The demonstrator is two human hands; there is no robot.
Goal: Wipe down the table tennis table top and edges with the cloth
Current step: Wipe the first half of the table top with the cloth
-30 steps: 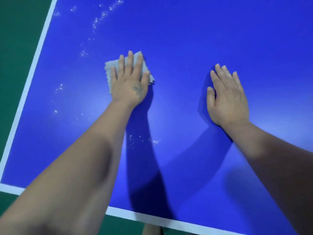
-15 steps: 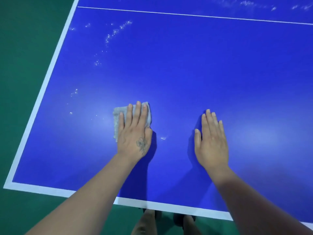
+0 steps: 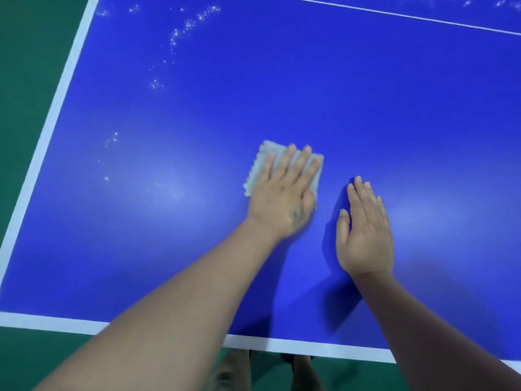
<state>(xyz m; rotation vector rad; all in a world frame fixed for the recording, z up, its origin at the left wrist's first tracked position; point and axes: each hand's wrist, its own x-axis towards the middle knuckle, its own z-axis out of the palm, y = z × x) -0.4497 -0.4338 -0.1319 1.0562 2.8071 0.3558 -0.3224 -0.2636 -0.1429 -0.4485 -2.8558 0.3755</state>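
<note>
Both hands flat, fingers straight: left hand [image 3: 282,198] pressing cloth [image 3: 265,159], now slid toward right hand [image 3: 363,235]; droplets [image 3: 183,29] at 11 o'clock unwiped on surface [image 3: 366,108].

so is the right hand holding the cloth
No, the cloth lies flat under the left hand, while the right hand rests bare on the blue table top.

The left hand [image 3: 283,193] has slid the cloth [image 3: 266,159] across the worktop [image 3: 366,108] toward 3 o'clock, closing up beside the right hand [image 3: 365,235]. The droplets [image 3: 111,141] at 9 o'clock now lie well apart from the cloth.
</note>
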